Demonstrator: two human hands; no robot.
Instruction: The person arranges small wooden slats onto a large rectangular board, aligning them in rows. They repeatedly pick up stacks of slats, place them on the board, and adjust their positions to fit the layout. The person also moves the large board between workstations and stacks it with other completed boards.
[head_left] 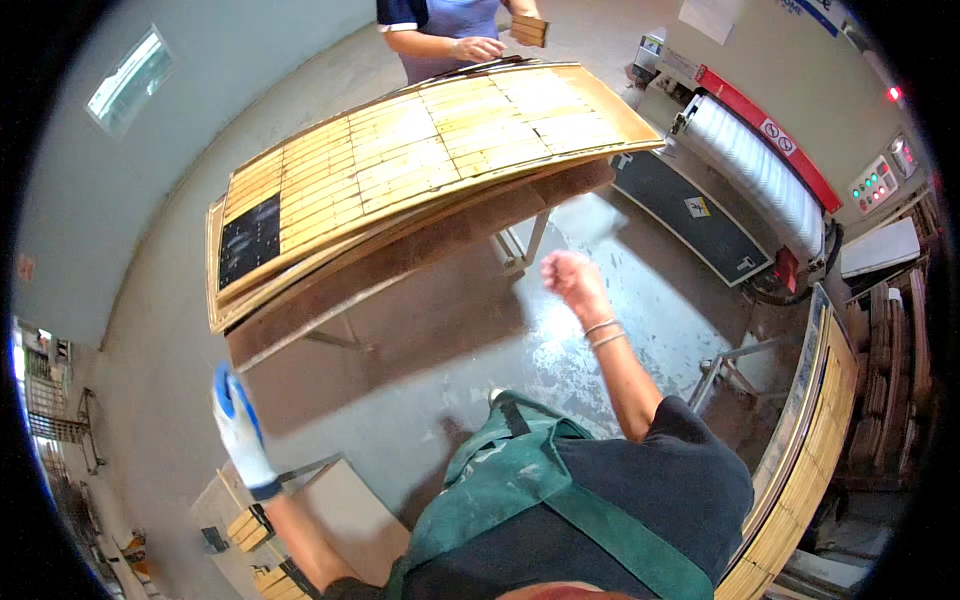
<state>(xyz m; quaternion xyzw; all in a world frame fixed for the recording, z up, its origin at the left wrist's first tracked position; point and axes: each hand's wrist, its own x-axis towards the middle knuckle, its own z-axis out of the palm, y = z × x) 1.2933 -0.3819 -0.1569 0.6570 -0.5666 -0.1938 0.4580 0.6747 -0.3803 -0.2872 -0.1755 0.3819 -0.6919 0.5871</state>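
Observation:
My left hand (240, 430), in a white glove with a blue palm, hangs at the left with its fingers stretched out. It holds nothing and is apart from the table. My bare right hand (575, 282), with thin bands at the wrist, is over the floor in front of the table. Its fingers look curled in, slightly blurred, and nothing shows in them. Ahead lies a large tray (610, 110) filled with rows of light wooden strips (390, 150). A black patch (250, 240) covers its near left corner. The tray rests on other boards on a metal-legged table (420, 270).
Across the table a person (450, 35) holds a small bundle of wooden strips (530, 30). At right stands a machine with a white roller (755, 165), red guard and control buttons (873, 187). Another strip-filled panel (800, 480) leans near my right side. Strip bundles (248, 527) lie lower left.

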